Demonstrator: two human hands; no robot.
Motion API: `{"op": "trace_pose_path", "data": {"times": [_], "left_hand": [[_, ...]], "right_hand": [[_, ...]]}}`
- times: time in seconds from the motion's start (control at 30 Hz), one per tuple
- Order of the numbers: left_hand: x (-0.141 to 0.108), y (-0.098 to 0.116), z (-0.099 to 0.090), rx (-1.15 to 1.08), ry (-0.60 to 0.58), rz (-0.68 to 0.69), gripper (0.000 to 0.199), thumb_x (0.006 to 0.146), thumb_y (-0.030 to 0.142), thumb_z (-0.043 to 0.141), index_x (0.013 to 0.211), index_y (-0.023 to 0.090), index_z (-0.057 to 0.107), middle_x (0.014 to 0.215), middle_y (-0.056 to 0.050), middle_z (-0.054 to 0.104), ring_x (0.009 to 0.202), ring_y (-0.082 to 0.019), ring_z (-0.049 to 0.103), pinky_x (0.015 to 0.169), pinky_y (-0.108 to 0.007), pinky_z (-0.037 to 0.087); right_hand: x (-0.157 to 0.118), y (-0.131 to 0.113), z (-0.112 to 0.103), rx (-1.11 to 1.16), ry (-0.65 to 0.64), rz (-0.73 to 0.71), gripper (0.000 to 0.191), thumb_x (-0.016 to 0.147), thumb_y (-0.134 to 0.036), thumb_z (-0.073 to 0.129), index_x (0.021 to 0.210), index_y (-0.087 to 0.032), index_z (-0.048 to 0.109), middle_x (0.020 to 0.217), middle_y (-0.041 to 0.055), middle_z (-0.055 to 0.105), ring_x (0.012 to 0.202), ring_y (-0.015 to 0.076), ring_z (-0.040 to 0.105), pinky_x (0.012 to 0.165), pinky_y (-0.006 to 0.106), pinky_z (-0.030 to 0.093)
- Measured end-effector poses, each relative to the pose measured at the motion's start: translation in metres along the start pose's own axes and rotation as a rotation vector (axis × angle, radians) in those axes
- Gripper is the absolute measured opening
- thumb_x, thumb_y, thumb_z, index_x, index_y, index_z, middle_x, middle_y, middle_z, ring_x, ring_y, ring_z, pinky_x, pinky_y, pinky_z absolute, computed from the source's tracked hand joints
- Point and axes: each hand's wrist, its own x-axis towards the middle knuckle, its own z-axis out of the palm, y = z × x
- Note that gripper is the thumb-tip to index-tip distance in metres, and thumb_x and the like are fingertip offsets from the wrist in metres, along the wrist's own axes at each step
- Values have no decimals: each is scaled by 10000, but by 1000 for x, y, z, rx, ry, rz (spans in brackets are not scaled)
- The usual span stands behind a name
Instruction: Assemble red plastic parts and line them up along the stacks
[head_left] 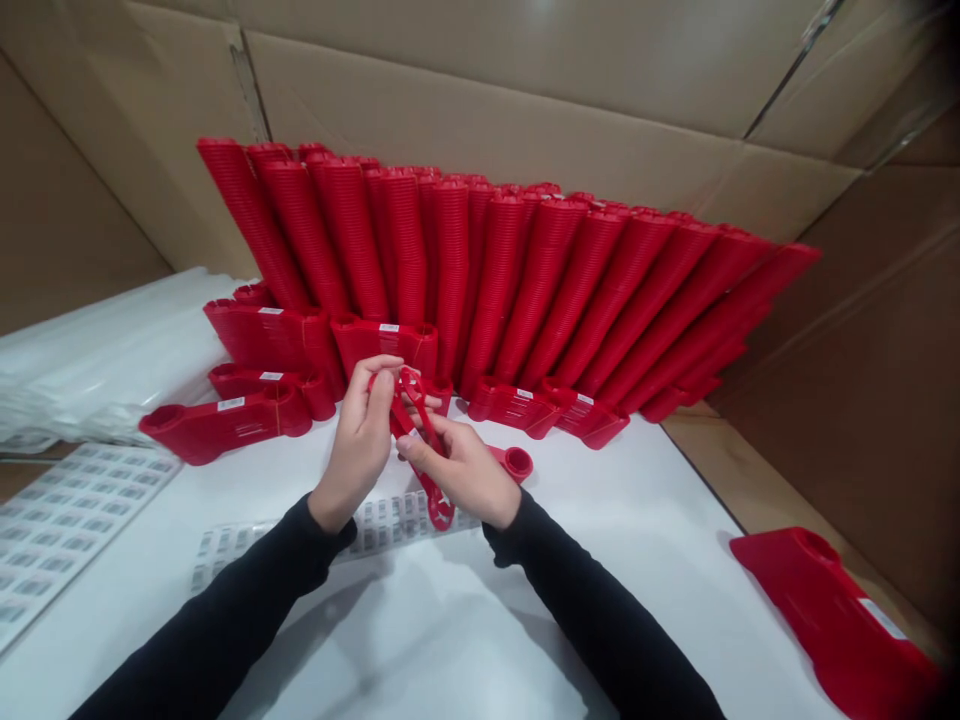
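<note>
At the left edge of the white tabletop (pixel 450 640) lies a sheet of barcode labels (pixel 67 520), with a heap of clear plastic bags (pixel 97 350) behind it toward the far left corner. Just right of these, several bundles of stacked red plastic pieces (pixel 225 425) lie on their sides, each with a small white label stuck on it. A second label sheet (pixel 375 525) lies flat near the middle of the tabletop, partly under the wrists.

The left hand (pixel 360 445), in a black sleeve, is raised above that sheet; its fingers (pixel 379 375) pinch the upper end of a thin red plastic piece (pixel 420 430). The right hand (pixel 465 470) meets it from the other side, its fingers curled around the middle of the same piece, thumb pressed on its front. The piece runs slanted between the two hands, its lower end poking out below the right hand over the label sheet. A red ring-shaped end (pixel 517 463) shows just right of the right hand; whether it belongs to the held piece cannot be told.

Along the far edge, a long row of tall leaning red stacks (pixel 525 280) rests against the cardboard wall (pixel 525 120). At the near right corner another red bundle (pixel 832 620) lies, with a white label on it.
</note>
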Motion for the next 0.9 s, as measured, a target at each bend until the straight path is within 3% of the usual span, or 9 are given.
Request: {"op": "trace_pose_path", "data": {"times": [0.17,0.27,0.37,0.47,0.6,0.7,0.8,0.9], "left_hand": [[-1,0,2,-170,78,32,347,883,461,358,785,171,522,918,-43,588,752,-141,629,638,-264,535],[-3,1,1,-178,-34,45,353,854,520,381,896,198,520,901,-35,591,695,-124,606,604,-253,523],[-4,4,-1,-74,-198,89,408,722,471,622,1018,236,469,983,-34,574,673,-116,577,612,-258,511],[-5,6,-2,42,-184,114,340,709,314,676,980,223,493,964,-22,563,674,-107,567,651,-255,501],[-1,2,-2,-120,-118,-2,199,822,267,540,1010,242,481,787,30,542,507,-67,512,475,-198,454],[5,-6,-3,-308,-96,-165,163,796,241,578,945,225,514,788,33,516,476,-34,454,371,-131,361],[9,-11,-6,-522,-127,-322,116,803,277,578,839,182,524,774,27,498,446,-2,386,317,-88,275],[11,-12,-8,-689,-125,-417,180,808,332,575,847,160,539,745,28,478,434,9,362,303,-74,267]], "right_hand": [[1,16,8,-134,30,-21,238,831,-380,500,782,-152,546,635,-27,476,584,105,451,561,227,383],[0,17,10,-217,49,-31,247,852,-377,467,731,-165,507,615,-29,471,579,115,470,537,228,366],[-3,12,10,-316,19,-37,235,886,-339,406,768,-165,512,663,-1,519,633,141,520,567,244,388],[-5,3,3,-415,-55,-48,216,895,-310,393,910,-145,532,823,55,577,772,176,560,671,277,430],[-5,-6,-22,-594,-152,-75,330,838,-362,523,1070,-127,535,972,92,576,917,198,545,809,306,424],[-4,-3,-43,-888,-50,-48,291,830,-276,549,1082,-134,572,1042,107,568,978,210,526,864,322,392],[-1,7,-51,-1125,-46,102,182,774,-197,591,931,-124,647,964,116,608,924,239,557,781,312,411],[3,14,-50,-1147,-64,139,98,762,-156,570,763,-135,665,798,89,638,783,215,596,670,278,410]]}}
